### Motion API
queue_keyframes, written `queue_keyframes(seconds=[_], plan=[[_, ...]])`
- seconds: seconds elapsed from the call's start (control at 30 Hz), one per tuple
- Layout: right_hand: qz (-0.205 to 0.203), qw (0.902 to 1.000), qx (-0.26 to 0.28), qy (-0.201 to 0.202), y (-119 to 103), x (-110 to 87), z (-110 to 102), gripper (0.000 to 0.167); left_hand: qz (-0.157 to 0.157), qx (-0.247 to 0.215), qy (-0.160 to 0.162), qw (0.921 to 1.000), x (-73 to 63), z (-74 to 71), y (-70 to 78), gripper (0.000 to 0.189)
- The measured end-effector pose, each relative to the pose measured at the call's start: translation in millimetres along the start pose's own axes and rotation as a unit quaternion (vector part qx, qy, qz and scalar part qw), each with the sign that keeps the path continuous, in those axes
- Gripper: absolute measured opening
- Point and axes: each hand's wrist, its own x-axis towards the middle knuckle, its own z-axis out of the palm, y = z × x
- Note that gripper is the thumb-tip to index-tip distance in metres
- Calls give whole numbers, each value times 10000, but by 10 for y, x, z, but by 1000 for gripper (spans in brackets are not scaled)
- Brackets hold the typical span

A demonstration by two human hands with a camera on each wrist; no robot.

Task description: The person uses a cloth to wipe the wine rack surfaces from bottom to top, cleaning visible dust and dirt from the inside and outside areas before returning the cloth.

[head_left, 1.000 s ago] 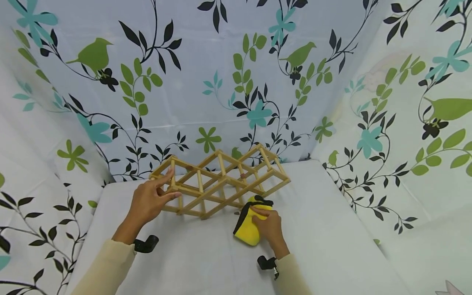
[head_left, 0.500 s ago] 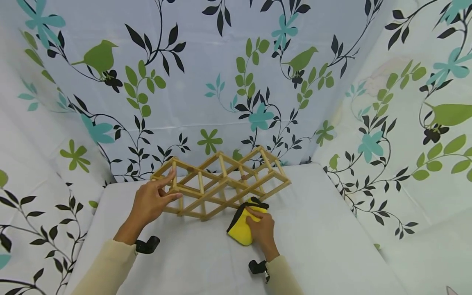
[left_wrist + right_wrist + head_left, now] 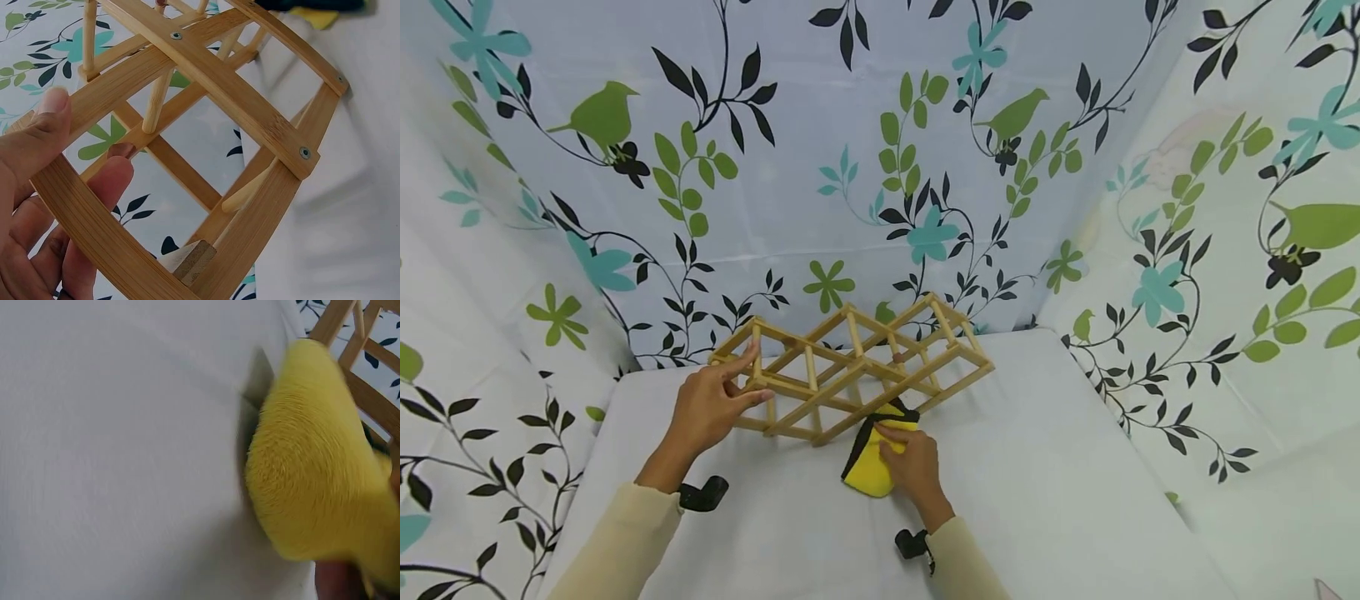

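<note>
A wooden folding lattice rack point(image 3: 859, 364), made of riveted slats and round dowels, stands expanded at the table's back. My left hand point(image 3: 706, 412) grips its left end. In the left wrist view, the thumb lies over one slat point(image 3: 240, 94) assembly's end while the other fingers reach behind. My right hand point(image 3: 916, 467) pinches a folded yellow cloth point(image 3: 868, 467) with black edging, held at the rack's lower front slats. The right wrist view shows the fluffy cloth point(image 3: 306, 456) close up, hiding most of the right fingers.
A white-covered table point(image 3: 1037, 467) bears the rack. Behind it hangs a sheet point(image 3: 790, 200) printed with leaves, flowers and birds, close to the rack's back. Similar printed sheets flank the table on both sides. Black cameras are strapped to both wrists.
My right hand has moved left with the yellow cloth along the rack's lower front. The left hand keeps its grip, and the rack stays in about the same place.
</note>
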Motion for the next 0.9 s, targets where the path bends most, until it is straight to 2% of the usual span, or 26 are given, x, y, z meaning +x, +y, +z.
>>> queue_keyframes(seconds=[0.07, 0.13, 0.17, 0.27, 0.37, 0.43, 0.53, 0.63, 0.67, 0.73, 0.8, 0.9], plan=[[16, 9981, -213, 583, 14, -25, 0, 35, -33, -36, -48, 10000, 0, 7, 0, 80], [-208, 9941, 7, 1068, 15, -38, -6, 37, -42, -24, -46, 10000, -4, 10, -3, 80], [-346, 9927, 123, 1150, 13, -36, -6, 37, -49, -10, -17, 10000, -5, 8, -5, 80], [-547, 9940, 288, 897, 17, -19, 9, 38, -92, 2, 52, 9999, -15, 2, -15, 80], [-292, 9969, -121, 724, 14, -24, -4, 37, -96, -26, 44, 9999, -21, 0, -23, 80], [-378, 9953, -287, 850, -14, -67, -35, 37, -87, -33, 30, 10000, -24, 2, -27, 80], [-1062, 9886, 310, 1026, -128, -168, -81, 39, -56, -24, 40, 10000, -27, -2, -29, 81], [-1883, 9695, 1008, 1203, -265, -195, -45, 38, -14, -20, 93, 10000, -25, -14, -31, 80], [-2019, 9644, 1120, 1290, -299, -177, -10, 38, 0, -19, 107, 9999, -21, -16, -33, 80], [-2044, 9611, 1101, 1499, -313, -119, 96, 36, 1, -51, 113, 9999, -14, -15, -32, 80], [-1805, 9683, 992, 1412, -292, -81, 221, 33, -43, -94, 80, 9999, -10, -8, -27, 79], [-1151, 9886, 694, 673, -256, -100, 346, 31, -94, -138, 23, 9999, -6, 7, -21, 80]])
